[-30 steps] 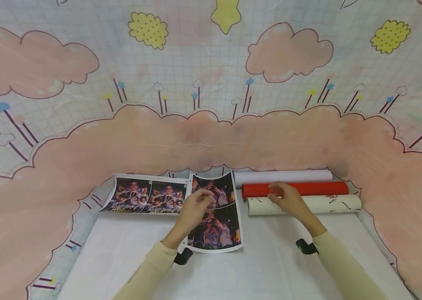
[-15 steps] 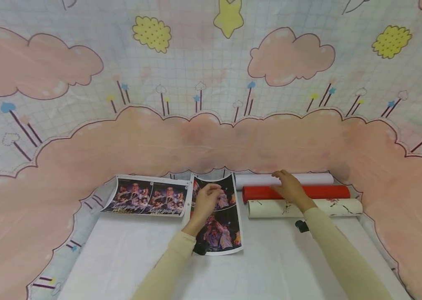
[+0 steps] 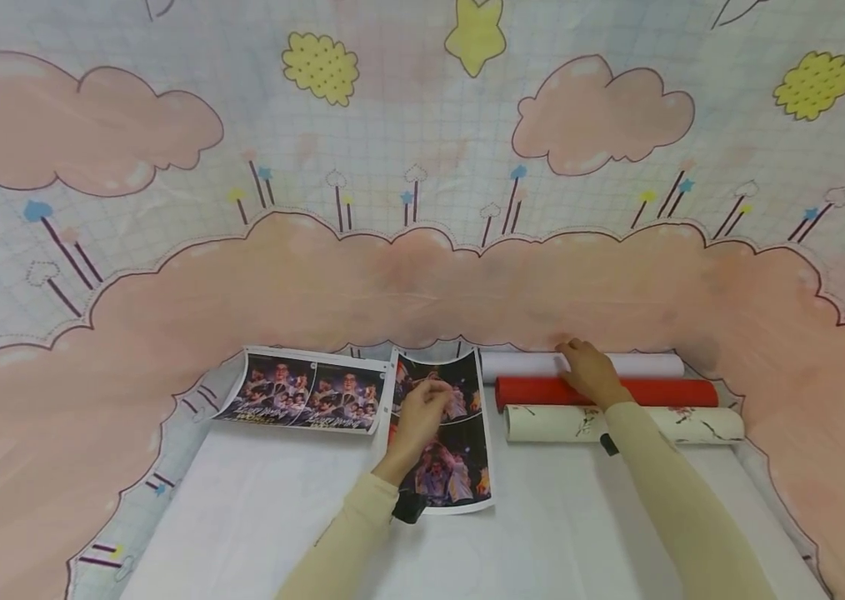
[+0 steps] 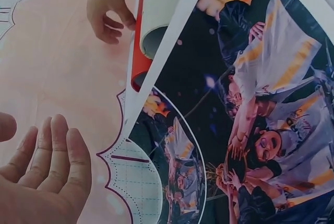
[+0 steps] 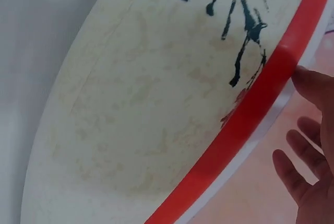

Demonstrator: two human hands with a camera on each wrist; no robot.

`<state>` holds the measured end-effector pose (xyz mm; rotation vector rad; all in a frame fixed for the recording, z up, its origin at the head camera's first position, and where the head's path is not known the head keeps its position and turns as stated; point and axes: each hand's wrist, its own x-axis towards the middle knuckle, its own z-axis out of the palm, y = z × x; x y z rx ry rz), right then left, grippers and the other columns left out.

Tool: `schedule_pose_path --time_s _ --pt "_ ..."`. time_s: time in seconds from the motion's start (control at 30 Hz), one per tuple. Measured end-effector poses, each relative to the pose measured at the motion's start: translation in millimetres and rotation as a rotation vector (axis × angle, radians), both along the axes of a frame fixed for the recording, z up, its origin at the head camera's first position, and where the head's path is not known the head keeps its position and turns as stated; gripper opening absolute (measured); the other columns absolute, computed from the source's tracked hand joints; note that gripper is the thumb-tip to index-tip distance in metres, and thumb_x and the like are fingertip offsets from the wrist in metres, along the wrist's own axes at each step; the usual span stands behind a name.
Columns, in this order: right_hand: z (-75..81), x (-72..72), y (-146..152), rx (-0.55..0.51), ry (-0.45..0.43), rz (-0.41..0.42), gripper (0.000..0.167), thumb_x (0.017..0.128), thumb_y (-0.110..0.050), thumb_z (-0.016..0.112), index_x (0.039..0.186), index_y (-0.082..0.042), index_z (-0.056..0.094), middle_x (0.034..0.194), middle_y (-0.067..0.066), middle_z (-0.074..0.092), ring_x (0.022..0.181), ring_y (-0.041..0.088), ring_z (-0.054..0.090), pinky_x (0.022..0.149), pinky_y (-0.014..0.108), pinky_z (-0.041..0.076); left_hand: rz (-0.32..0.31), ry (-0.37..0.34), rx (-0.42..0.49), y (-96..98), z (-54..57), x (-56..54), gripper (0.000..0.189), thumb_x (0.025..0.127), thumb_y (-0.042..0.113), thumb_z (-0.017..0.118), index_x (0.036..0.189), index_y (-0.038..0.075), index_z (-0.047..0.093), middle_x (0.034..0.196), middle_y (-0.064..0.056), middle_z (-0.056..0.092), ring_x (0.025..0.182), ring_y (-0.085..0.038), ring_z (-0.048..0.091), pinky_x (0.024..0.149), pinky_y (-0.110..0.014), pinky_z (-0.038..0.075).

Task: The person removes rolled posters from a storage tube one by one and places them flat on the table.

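Nothing is gripped by the hands, which are held well apart: the left hand (image 3: 421, 417) is poised over the tall printed sheet (image 3: 460, 458), fingers loosely bent, and the right hand (image 3: 593, 371) is held over the white roll (image 3: 647, 365), fingers parted. By the right wrist view the thumb is shown at the rolls' far side; whether contact is made cannot be told. Only in the left wrist view is the cream roll (image 3: 707, 424) clearly revealed as hollow. It is mottled and marked with dark strokes; the red roll (image 3: 673, 392) is smooth and plain. The tall sheet is white-edged and curled, with the wide printed sheet (image 3: 351, 396) just beside it. A narrow gap is left between tall sheet and rolls, all set toward the back of the white table (image 3: 565, 533).
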<state>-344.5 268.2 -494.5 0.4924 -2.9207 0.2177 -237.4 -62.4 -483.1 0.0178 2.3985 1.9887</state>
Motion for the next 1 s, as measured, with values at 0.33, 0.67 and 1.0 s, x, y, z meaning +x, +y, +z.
schedule_pose_path --time_s 0.33,0.67,1.0 --pt "4.0 -12.1 -7.7 0.088 -0.087 0.044 0.048 0.082 -0.009 0.078 0.126 -0.004 0.061 0.136 0.019 0.055 0.121 0.037 0.054 0.099 0.051 0.050 -0.047 -0.008 0.024 4.6 -9.3 4.2 0.020 0.098 0.022 0.055 0.111 0.013 0.066 0.104 -0.010 0.071 0.087 -0.015 0.063 0.078 -0.029 0.053" --pt "1.0 -18.4 -8.9 0.129 -0.146 0.031 0.050 0.084 -0.009 0.076 0.130 -0.004 0.057 0.141 0.022 0.050 0.127 0.041 0.049 0.102 0.053 0.048 -0.072 -0.004 0.068 7.2 -13.3 3.9 0.028 0.101 0.019 0.052 0.120 0.001 0.061 0.115 -0.021 0.069 0.100 -0.029 0.065 0.085 -0.041 0.057" --pt "-8.7 -28.3 -11.5 0.132 -0.112 0.017 0.049 0.084 -0.004 0.068 0.132 -0.004 0.055 0.139 0.023 0.053 0.125 0.044 0.051 0.095 0.063 0.046 -0.090 -0.016 0.078 6.8 -18.5 -0.5 0.025 0.099 0.015 0.052 0.115 0.000 0.062 0.112 -0.025 0.067 0.092 -0.018 0.066 0.089 -0.045 0.056"
